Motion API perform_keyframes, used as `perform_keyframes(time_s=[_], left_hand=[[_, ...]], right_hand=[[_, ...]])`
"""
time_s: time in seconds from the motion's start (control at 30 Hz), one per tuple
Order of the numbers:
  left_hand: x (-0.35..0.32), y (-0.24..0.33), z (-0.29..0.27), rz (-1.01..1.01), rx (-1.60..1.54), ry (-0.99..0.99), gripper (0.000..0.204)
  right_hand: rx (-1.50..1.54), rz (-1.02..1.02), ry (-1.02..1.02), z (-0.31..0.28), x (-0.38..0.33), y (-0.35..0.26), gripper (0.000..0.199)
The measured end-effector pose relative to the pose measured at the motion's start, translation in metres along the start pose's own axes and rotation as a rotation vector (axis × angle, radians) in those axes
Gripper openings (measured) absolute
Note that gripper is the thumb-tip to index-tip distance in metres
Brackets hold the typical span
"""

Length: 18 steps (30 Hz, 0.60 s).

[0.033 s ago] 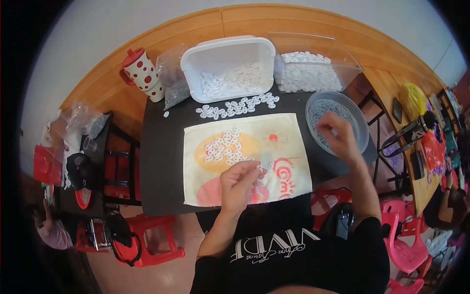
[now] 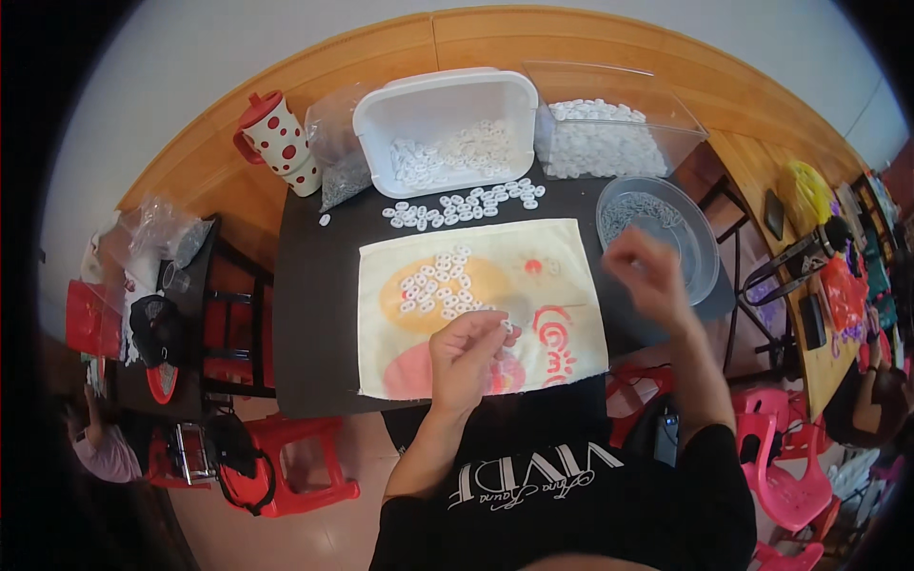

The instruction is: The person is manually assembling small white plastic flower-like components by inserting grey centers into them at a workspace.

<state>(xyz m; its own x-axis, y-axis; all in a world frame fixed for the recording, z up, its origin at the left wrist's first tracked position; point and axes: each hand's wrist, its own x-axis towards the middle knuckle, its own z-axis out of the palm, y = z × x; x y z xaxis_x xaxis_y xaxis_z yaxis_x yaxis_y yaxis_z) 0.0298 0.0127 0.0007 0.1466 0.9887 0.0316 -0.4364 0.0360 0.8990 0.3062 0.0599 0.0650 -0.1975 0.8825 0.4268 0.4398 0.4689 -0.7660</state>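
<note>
Low over the near part of a cream printed cloth [image 2: 564, 249], my left hand [image 2: 459, 369] pinches a small white oval plastic piece [image 2: 506, 325] between thumb and fingertips. Similar white pieces with two holes [image 2: 438, 285] lie in a loose cluster on the cloth, just beyond that hand. My right hand [image 2: 655, 281] hovers at the near left side of a clear round bowl [image 2: 707, 262] with small grey metal pieces, which look like screws. Its thumb and fingertips are pressed together; whatever they may hold is too small to make out.
Behind the cloth, more white pieces [image 2: 462, 207] lie in a band before a white tub [image 2: 443, 103] partly filled with them. A clear box [image 2: 609, 143] of white pieces stands right of it. A spotted tumbler [image 2: 279, 143] and a bag of grey pieces [image 2: 345, 183] stand at the back left.
My right hand has shifted slightly left and toward me, away from the middle of the bowl. My left hand stays in place with the white oval piece.
</note>
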Motion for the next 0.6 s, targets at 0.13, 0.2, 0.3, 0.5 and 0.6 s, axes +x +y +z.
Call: perform_keyframes(time_s=[0.13, 0.2, 0.3, 0.5, 0.6], left_hand=[[-0.003, 0.003, 0.001, -0.001, -0.060, -0.013, 0.017], [-0.005, 0.005, 0.003, 0.013, -0.113, -0.011, 0.018], [-0.009, 0.009, 0.001, 0.056, -0.042, -0.020, 0.017], [-0.013, 0.012, 0.004, 0.106, 0.000, 0.001, 0.017], [-0.013, 0.011, 0.003, 0.100, 0.002, 0.007, 0.017]], right_hand=[[0.269, -0.127, -0.040, 0.076, -0.024, -0.034, 0.013], [0.349, -0.150, -0.003, 0.102, -0.032, -0.033, 0.013], [0.466, -0.066, -0.006, 0.114, -0.035, -0.031, 0.014], [0.401, -0.085, -0.005, 0.119, -0.033, -0.036, 0.012], [0.442, -0.058, 0.004, 0.122, -0.034, -0.037, 0.011]])
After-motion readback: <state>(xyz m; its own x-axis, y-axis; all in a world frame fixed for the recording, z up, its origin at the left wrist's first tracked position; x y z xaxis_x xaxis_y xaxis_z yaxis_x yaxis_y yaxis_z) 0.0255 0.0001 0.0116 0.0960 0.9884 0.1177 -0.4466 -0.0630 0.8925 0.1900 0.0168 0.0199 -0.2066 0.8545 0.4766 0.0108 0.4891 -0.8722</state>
